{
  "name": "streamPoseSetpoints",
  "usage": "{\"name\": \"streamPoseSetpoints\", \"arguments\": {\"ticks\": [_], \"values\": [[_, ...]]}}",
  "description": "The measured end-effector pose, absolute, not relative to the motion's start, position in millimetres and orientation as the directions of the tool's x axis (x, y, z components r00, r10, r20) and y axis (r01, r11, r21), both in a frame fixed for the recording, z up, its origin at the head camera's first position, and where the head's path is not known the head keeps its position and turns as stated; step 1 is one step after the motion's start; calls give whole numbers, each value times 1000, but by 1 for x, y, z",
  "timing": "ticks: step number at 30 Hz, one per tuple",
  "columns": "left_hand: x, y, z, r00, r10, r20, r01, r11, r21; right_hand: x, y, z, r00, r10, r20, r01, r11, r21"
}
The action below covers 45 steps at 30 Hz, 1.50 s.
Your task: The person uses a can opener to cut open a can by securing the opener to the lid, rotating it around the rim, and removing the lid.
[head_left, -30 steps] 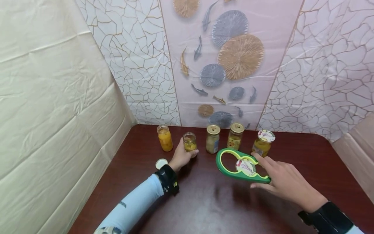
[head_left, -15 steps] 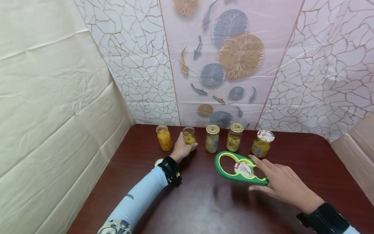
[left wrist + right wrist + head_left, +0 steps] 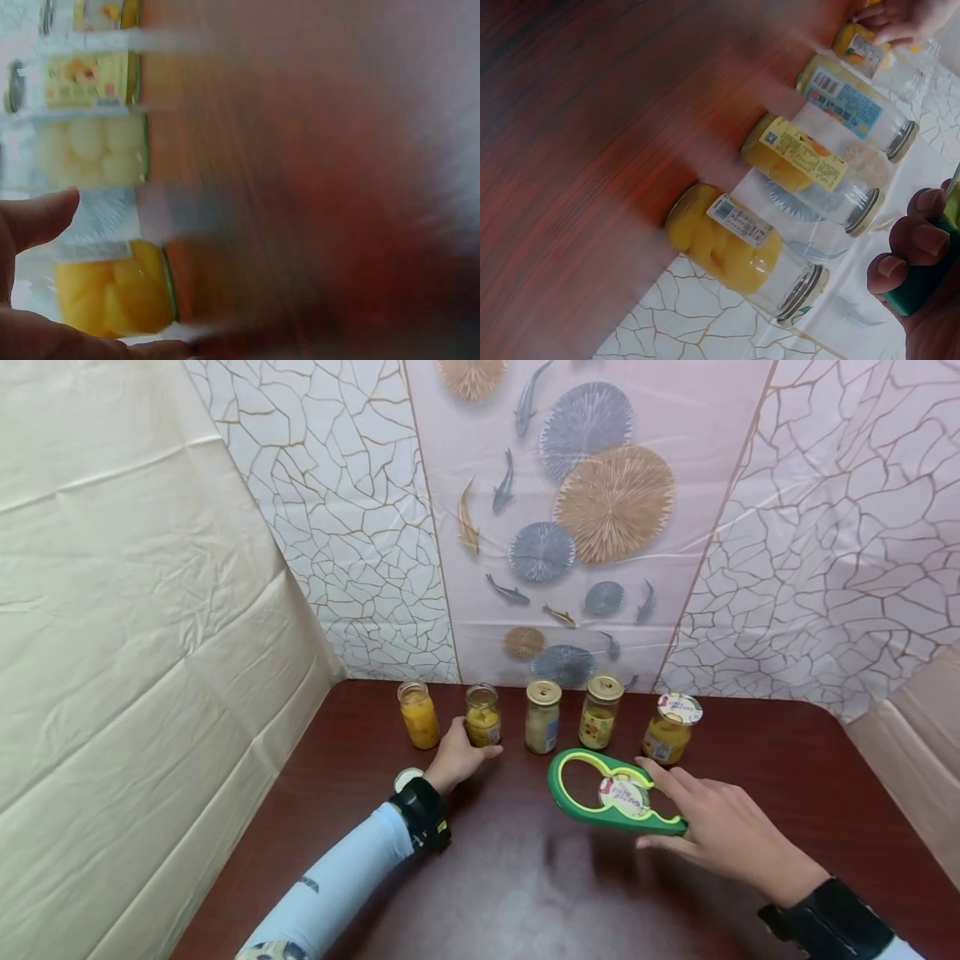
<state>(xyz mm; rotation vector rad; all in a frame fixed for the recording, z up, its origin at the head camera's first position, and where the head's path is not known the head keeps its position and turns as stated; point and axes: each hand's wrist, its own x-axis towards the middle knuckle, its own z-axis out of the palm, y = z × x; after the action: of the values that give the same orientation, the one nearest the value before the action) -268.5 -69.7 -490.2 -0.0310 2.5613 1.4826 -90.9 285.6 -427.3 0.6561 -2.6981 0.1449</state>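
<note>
In the head view my left hand [image 3: 456,758] is at the open glass jar of yellow fruit [image 3: 482,718], which stands upright at the back of the table. Its thumb and fingers are spread apart around the jar's near side; in the left wrist view the thumb [image 3: 45,219] stands clear of the glass. My right hand [image 3: 720,818] grips a green jar opener [image 3: 600,817] by one end, holding it above the table. Inside the opener's ring sits a white printed jar lid [image 3: 624,795].
An open jar of orange fruit [image 3: 419,717] stands left. Rightward are three lidded jars: a pale-filled jar [image 3: 542,718], a yellow-labelled jar [image 3: 598,718] and a white-lidded jar [image 3: 670,731]. A loose lid [image 3: 407,778] lies behind my left wrist. The patterned wall [image 3: 540,552] rises behind.
My left hand has set the open fruit jar farther back in the row, loosened its fingers and drawn slightly toward me. The right hand with the jar opener has barely moved.
</note>
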Motion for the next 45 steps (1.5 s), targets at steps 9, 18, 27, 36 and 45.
{"name": "streamPoseSetpoints", "arguments": {"ticks": [9,18,27,36,45], "values": [[-208,-86,-474,-960,182,-215,-44,656,753,-90,293,-428,-839,-411,356,-443,896,-10],[-180,-87,-470,-949,288,-129,65,577,815,-92,291,-427,-829,-422,367,-458,889,-13],[-169,-55,-455,-800,597,-54,184,330,926,-95,282,-425,-804,-441,400,-487,874,-15],[-149,-16,-439,-562,827,8,-99,-77,992,-96,267,-422,-761,-480,437,-551,833,-44],[-139,2,-442,-546,836,42,-228,-197,953,-96,261,-425,-707,-500,499,-595,803,-38]]}}
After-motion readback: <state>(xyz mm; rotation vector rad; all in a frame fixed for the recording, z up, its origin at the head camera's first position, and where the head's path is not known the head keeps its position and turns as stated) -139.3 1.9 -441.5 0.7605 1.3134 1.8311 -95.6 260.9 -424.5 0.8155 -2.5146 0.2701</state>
